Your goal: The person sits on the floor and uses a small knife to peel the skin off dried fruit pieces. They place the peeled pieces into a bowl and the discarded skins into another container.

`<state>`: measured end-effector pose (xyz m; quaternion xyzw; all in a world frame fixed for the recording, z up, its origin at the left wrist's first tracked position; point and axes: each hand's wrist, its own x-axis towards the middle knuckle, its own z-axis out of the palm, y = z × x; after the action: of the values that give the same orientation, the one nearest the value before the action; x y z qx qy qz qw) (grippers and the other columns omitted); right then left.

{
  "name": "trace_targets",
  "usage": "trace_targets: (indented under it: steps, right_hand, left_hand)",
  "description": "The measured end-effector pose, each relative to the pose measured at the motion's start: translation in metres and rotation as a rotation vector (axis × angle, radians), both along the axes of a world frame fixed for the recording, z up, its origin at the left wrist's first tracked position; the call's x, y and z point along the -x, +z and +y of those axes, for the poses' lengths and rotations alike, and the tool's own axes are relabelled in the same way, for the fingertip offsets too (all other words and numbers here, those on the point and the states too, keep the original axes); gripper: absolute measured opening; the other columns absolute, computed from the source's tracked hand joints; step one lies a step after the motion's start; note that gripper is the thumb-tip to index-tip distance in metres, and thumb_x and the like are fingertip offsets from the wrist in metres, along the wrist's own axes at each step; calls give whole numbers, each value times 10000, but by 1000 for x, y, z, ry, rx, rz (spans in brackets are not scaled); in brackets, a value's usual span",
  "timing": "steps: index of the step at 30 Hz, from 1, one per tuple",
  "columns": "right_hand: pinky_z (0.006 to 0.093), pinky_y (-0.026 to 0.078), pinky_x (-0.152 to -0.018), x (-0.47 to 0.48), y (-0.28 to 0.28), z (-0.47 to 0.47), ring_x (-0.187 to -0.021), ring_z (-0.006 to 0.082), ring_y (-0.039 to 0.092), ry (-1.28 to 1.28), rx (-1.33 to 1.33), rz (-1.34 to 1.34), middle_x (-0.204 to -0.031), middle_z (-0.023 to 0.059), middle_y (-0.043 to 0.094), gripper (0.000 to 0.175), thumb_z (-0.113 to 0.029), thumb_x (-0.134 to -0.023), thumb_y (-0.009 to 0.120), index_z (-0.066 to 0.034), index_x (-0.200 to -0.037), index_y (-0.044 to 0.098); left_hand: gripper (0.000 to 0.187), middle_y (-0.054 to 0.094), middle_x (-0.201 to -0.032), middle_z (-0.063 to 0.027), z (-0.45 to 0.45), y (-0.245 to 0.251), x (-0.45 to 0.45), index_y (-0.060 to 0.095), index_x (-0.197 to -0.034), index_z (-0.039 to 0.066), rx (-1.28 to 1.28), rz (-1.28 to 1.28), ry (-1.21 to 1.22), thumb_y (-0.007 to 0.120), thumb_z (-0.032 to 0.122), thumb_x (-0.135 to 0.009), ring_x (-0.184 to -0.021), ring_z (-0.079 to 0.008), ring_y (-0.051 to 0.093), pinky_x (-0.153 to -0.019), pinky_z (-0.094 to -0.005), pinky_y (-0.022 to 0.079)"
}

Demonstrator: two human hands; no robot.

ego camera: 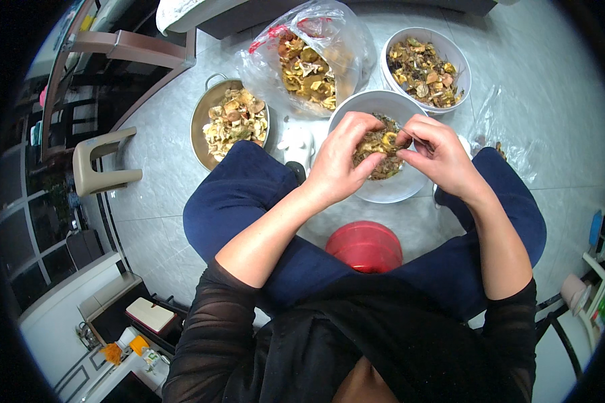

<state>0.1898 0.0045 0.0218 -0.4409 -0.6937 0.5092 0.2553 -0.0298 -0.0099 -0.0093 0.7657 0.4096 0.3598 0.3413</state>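
Both hands are over a white plastic bucket (388, 194) that holds brown plant debris and mushroom scraps. My left hand (344, 151) has thumb and fingers around a small yellow mushroom piece (389, 139). At its right side, my right hand (433, 151) pinches a thin dark tool, whose kind I cannot tell. A metal pan (197, 126) with a loop handle holds cut mushrooms (237, 118) at the left. Beyond the bucket, an open clear plastic bag (353, 45) contains yellow-brown mushrooms (307, 75). A second white bucket (469, 75) at the upper right holds mushrooms mixed with debris.
Between my legs is a red round stool or bucket (364, 246). A beige plastic stool (88, 169) stands at the left, near a glass-fronted frame. Crumpled clear plastic (509, 136) lies on the tiled floor beyond my right knee. A shelf with items is at the far right.
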Motion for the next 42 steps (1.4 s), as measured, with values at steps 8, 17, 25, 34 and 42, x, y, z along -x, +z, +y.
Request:
trace_targets:
  steps: [8,17,25,34,42]
  right_hand:
    - [260,404,-577,0,1,-1,-659,109,494,4,-14,-24,-836,43,556,157,14,-789,685,2,-932,622]
    - [244,380,-568,-1,-2,-1,-627,85,445,-69,-40,64,-827,23,541,152,16,-796,683,6,-943,647]
    - [238,363,-564,-5,3,-2,-625,68,430,-130,-71,84,-797,9,510,115,0,-801,693,16,-896,629]
    - [251,354,-540,-13,-6,0,-605,79,417,-138,9,-76,-772,20,490,75,-8,-813,668,2,-829,595]
    - [309,414,-580,-15,-19,-2,-660,150,505,-151,82,-214,-826,106,553,71,-38,-853,616,23,-863,581]
  left_hand:
    - [474,609,-1214,-77,-2,-20,5,488,-1302,-1,1031,-517,-141,707,40,-883,-1074,-137,603,-936,-298,505]
    - [315,652,-1011,-109,2,-10,3,642,-1063,14,199,48,58,704,19,-754,-902,-263,657,-783,-345,518]
    - [388,623,-1047,-91,5,0,9,617,-1045,57,-117,204,144,639,-42,-671,-914,-328,646,-748,-400,537]
    - [412,623,-1061,-93,5,4,8,611,-1018,54,-213,140,196,604,-89,-631,-907,-325,647,-745,-397,535]
    - [415,624,-1051,-95,5,4,10,610,-1009,51,-236,105,198,601,-93,-620,-917,-322,645,-747,-387,534]
